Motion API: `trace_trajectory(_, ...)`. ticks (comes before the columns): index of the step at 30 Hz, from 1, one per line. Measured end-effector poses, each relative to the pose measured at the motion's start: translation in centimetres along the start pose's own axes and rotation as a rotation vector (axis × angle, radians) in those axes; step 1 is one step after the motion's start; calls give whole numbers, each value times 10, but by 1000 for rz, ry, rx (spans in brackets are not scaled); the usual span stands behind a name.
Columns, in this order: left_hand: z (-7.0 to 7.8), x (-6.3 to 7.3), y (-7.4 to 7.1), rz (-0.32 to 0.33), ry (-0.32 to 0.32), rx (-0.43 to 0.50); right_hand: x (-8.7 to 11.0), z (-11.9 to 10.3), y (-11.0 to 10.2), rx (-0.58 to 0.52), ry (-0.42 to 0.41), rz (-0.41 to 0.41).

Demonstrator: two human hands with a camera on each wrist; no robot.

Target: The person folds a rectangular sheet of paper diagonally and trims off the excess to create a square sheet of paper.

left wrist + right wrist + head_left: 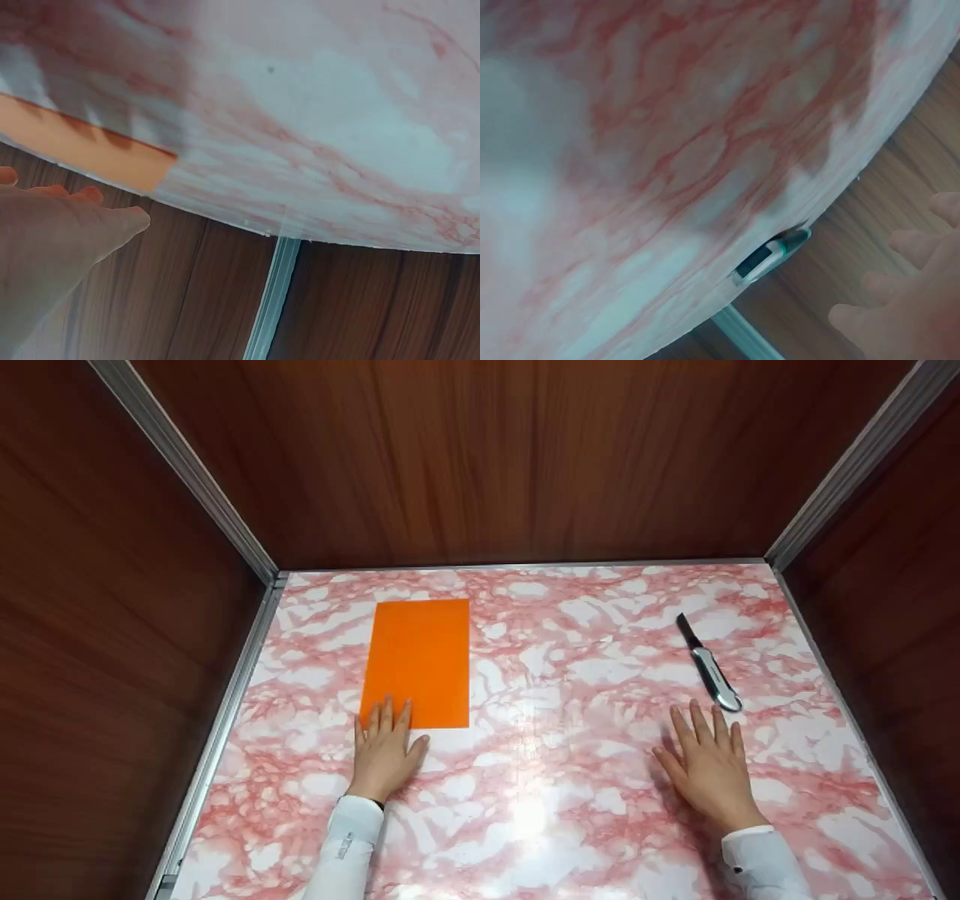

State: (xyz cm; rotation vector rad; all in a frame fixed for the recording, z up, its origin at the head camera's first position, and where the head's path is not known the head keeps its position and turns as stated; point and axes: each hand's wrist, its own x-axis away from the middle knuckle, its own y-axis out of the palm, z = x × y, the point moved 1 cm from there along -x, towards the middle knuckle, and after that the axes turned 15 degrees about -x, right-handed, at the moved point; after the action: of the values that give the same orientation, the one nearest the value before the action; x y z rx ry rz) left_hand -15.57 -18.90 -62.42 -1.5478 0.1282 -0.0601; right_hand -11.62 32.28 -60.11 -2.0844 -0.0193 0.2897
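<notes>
An orange rectangular sheet [420, 660] lies flat on the left half of the table, and its near end also shows in the left wrist view. My left hand [384, 757] has its fingers spread, with the fingertips over the sheet's lower left edge. On the right lies a utility knife [709, 667], black and silver, its dark blade out and pointing away from me. Just below the knife's handle end is my right hand [712, 772], fingers spread and holding nothing. In the right wrist view the knife [774, 255] appears beyond the hand's shadow.
The table top [540, 780] has a red and white marbled pattern. Dark wood-grain panels [510, 457] stand at the back and both sides, joined by metal corner posts [195, 465]. A bright light reflection falls near the table's middle front.
</notes>
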Motion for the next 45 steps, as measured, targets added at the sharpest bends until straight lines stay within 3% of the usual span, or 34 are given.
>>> trace_trajectory(8,9,-8,13,-99,-7,38,-14,-14,15,0,-57,-57)
trace_trajectory(14,28,-7,13,-107,-13,0,-16,-25,26,2,-103,-75)
trace_trajectory(19,54,-3,10,-116,-2,-8,-16,-36,37,19,-143,-87)
trace_trajectory(26,94,3,9,-100,54,-74,-14,-56,50,40,-184,-165)
trace_trajectory(33,134,12,7,-93,130,-144,-11,-80,64,-74,-231,-240)
trace_trajectory(38,165,18,7,-96,168,-195,-13,-100,75,-85,-262,-283)
trace_trajectory(45,192,28,4,-53,275,-249,-13,-116,87,-23,-207,-300)
